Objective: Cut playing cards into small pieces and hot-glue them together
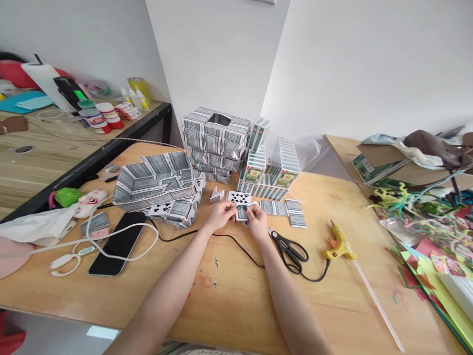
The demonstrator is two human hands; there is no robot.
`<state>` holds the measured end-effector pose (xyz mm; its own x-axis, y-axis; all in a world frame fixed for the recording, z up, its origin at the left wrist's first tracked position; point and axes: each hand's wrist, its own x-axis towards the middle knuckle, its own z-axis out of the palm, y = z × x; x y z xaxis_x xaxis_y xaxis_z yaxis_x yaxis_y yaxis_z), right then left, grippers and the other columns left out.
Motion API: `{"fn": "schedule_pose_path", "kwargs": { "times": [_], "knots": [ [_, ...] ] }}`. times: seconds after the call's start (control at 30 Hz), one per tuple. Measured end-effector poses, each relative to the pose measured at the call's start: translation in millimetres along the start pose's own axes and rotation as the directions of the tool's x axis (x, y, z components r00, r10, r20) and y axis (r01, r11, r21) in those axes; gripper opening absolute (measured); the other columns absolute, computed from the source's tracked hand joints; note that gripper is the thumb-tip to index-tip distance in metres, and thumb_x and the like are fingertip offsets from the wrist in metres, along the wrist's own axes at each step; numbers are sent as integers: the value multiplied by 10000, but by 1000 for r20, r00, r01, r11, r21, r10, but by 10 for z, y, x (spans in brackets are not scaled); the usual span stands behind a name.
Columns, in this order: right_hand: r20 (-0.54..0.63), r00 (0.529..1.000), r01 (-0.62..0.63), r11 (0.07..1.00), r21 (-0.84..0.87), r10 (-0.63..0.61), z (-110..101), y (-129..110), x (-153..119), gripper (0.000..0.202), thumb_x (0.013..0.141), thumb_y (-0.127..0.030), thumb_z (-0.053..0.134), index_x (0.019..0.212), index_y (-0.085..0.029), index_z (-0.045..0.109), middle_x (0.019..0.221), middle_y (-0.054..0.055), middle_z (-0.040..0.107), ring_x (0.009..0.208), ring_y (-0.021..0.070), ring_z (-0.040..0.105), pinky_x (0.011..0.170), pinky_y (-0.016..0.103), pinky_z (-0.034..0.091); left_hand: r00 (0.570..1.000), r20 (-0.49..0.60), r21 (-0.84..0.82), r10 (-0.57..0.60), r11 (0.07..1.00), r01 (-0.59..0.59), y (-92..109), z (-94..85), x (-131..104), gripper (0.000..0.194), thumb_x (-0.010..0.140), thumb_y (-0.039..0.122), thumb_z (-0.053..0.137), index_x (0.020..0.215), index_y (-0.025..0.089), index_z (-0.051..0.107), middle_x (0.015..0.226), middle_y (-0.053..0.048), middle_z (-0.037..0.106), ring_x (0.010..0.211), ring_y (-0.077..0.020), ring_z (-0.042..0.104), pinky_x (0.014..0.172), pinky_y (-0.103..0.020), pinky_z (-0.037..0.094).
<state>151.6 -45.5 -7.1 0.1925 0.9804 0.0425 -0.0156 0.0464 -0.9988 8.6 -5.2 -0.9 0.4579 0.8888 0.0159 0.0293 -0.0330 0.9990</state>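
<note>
My left hand (222,216) and my right hand (256,218) meet over the wooden table, both closed on a small playing card piece (242,214) between their fingertips. Just behind them a spade card (239,198) lies face up. A folded card (216,195) stands to the left of it. Cards with grey backs (280,208) form a row on the right, bending toward me at its end. Black scissors (290,250) rest right of my right hand. Farther right is a yellow glue gun (339,245) with a long clear stick.
Boxes covered in cards (216,140) stand stacked at the back, beside card packs (264,187). An open card-covered tray (155,180) sits left. A phone (118,244) and white cable lie front left. Craft supplies (428,222) fill the right edge.
</note>
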Motion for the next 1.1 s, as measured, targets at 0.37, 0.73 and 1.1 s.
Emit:
{"fn": "schedule_pose_path", "kwargs": {
  "times": [0.37,0.73,1.1],
  "knots": [
    [-79,992,88,993,-83,-94,14,3,10,335,760,-490,524,608,-225,384,545,-45,370,504,119,342,501,260,305,996,69,1,-54,999,54,47,54,-27,298,750,419,538,617,160,471,496,27,554,403,-87,498,416,-204,365],
    [-116,984,118,986,-120,-132,8,14,19,314,768,-472,514,619,-217,407,561,-45,383,501,109,338,493,246,309,986,161,78,-50,996,38,56,55,-50,349,715,433,584,546,151,468,487,6,569,408,-77,501,418,-192,369],
    [-72,997,42,999,8,-41,20,-53,9,327,754,-491,533,618,-221,410,510,-55,391,437,101,356,440,243,301,985,168,93,-42,995,27,72,71,-45,288,783,363,509,592,149,487,485,18,544,408,-68,469,409,-179,355]
  ]
}}
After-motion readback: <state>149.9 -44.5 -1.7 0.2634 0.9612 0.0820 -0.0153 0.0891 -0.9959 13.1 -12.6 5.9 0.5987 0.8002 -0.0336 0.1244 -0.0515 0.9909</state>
